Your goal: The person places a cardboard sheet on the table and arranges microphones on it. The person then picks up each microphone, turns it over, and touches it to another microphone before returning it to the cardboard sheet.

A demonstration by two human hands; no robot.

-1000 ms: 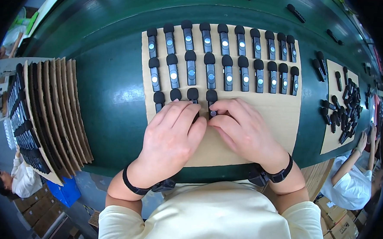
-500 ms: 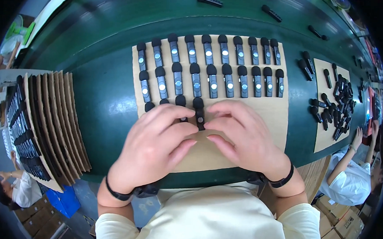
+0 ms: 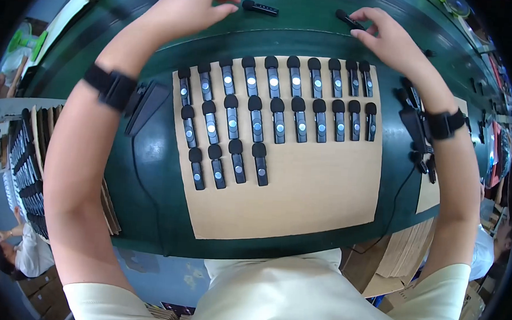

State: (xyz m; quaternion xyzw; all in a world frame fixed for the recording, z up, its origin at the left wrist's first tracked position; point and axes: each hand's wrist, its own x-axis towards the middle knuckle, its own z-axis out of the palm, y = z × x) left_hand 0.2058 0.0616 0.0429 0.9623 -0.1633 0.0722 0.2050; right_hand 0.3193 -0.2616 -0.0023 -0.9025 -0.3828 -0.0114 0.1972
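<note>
Far out on the green table, my right hand (image 3: 387, 39) pinches a small black clip-on microphone (image 3: 345, 17) with a foam head, between thumb and fingers. My left hand (image 3: 209, 6), partly cut off by the upper edge, is beside another small microphone (image 3: 260, 8) and apart from it; its thumb and fingers are spread, with nothing between them. Between my arms lies a cardboard sheet (image 3: 300, 203). Similar microphones (image 3: 279, 122) stand in two full rows on it, with a shorter third row (image 3: 237, 162) at the left, foam heads away from me.
Stacked cardboard sheets (image 3: 110, 204) with microphones stand at the left. More microphones (image 3: 421, 160) lie loose by another sheet (image 3: 431, 195) at the right, partly behind my forearm. Black wrist devices trail cables (image 3: 142, 183). Another person (image 3: 25, 252) sits at the lower left.
Both hands have left the third row and reached to the far side of the table. My right hand has taken hold of a loose microphone there. The third row is now uncovered.
</note>
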